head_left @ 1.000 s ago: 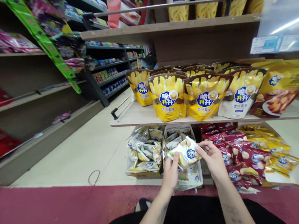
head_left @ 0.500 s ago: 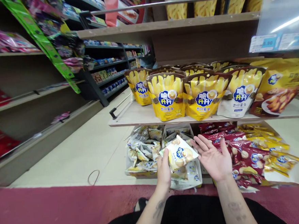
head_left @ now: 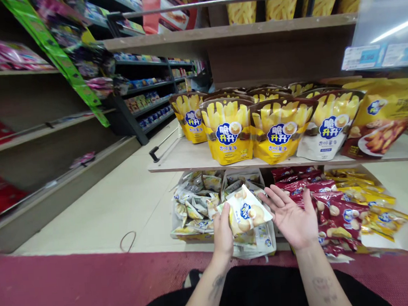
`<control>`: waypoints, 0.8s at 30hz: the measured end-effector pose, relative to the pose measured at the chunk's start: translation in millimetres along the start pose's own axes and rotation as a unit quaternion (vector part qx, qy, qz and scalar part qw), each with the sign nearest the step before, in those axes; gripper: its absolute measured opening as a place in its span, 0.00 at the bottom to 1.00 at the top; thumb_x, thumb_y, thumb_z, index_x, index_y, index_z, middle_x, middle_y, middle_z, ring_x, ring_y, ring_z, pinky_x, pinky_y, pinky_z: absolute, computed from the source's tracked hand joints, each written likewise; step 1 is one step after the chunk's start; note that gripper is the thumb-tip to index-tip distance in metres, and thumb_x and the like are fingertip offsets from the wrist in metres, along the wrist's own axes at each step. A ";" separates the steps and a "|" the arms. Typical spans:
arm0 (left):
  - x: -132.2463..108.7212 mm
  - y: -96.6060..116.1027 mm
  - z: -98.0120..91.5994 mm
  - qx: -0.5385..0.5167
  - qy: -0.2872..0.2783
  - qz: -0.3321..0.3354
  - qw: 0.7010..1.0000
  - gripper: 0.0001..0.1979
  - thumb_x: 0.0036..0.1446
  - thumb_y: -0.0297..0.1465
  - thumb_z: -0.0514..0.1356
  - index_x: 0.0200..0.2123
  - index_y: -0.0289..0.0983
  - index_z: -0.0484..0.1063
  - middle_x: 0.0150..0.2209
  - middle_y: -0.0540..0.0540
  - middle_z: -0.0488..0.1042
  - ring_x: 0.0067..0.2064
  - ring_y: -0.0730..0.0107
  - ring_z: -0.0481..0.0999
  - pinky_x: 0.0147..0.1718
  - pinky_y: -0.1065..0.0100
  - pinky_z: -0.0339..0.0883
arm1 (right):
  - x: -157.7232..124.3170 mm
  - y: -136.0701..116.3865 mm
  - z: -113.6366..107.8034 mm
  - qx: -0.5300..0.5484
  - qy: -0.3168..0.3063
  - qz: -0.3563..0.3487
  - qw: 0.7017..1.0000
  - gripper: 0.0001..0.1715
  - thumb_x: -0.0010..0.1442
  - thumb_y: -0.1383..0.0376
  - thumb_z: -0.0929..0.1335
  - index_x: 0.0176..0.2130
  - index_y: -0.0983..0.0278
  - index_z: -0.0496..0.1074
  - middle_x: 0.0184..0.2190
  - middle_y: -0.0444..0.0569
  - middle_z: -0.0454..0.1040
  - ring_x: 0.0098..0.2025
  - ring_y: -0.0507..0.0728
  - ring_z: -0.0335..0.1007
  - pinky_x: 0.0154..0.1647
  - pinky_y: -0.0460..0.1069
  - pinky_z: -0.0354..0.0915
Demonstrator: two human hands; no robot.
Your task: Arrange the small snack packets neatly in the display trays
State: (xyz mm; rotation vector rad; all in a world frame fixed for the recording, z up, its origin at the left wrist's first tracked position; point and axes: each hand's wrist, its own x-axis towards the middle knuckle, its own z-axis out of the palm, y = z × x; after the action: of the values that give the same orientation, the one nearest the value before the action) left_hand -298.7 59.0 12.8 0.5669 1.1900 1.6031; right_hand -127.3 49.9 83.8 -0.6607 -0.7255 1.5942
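Head cam: left hand (head_left: 222,233) is gripping a white snack pkt (head_left: 246,211) by its left edge, holding it above the open box (head_left: 270,234) of same pkts on the bottom shelf, while right hand (head_left: 294,216) is hovering palm-up, fingers spread, just beside pkt, over red bags (head_left: 330,209).

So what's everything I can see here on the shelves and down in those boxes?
white snack packet: one, white and yellow, in left hand
white packets: many, two low boxes
yellow fry bags: several, standing on middle shelf
white fry bag: one, same shelf
red packets: many, low right
yellow packets: many, beside the red
price tags: two, blue-white, upper right
left hand: holding packet
right hand: open, palm up, empty
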 end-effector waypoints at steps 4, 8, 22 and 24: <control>-9.5 9.1 0.4 0.083 -0.015 0.055 0.995 0.23 0.49 0.51 0.63 0.29 0.34 0.74 0.28 0.48 0.75 0.33 0.66 0.74 0.35 0.68 0.66 | 3.4 7.5 1.2 -0.010 0.001 0.009 1.000 0.49 0.53 0.30 0.55 0.45 0.63 0.79 0.52 0.59 0.75 0.56 0.68 0.69 0.56 0.62 0.64; -20.1 13.9 1.8 0.199 -0.110 0.145 0.963 0.25 0.56 0.52 0.57 0.20 0.37 0.67 0.20 0.50 0.68 0.26 0.70 0.66 0.26 0.70 0.59 | 8.5 27.3 3.7 -0.132 0.068 -0.005 0.989 0.30 0.48 0.43 0.73 0.43 0.61 0.80 0.43 0.55 0.80 0.47 0.66 0.75 0.52 0.59 0.67; -16.3 5.5 5.3 0.232 -0.065 0.167 0.956 0.27 0.60 0.53 0.51 0.19 0.38 0.64 0.19 0.50 0.66 0.25 0.69 0.63 0.26 0.69 0.55 | 11.7 51.9 -6.6 -0.321 0.230 -0.214 0.894 0.19 0.55 0.50 0.71 0.36 0.63 0.78 0.33 0.52 0.81 0.38 0.62 0.77 0.43 0.56 0.71; -10.5 1.0 4.0 0.213 -0.065 0.135 0.966 0.28 0.58 0.55 0.51 0.20 0.38 0.66 0.21 0.49 0.68 0.26 0.69 0.65 0.27 0.69 0.58 | 17.0 53.8 -9.2 -0.244 0.221 -0.163 0.930 0.21 0.51 0.49 0.73 0.34 0.64 0.77 0.32 0.52 0.81 0.37 0.61 0.77 0.41 0.54 0.72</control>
State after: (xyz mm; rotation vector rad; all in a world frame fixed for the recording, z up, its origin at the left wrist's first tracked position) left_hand -292.0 51.2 17.2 1.1345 1.4118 1.5060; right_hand -156.8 62.1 36.5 -1.1517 -0.8439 0.9080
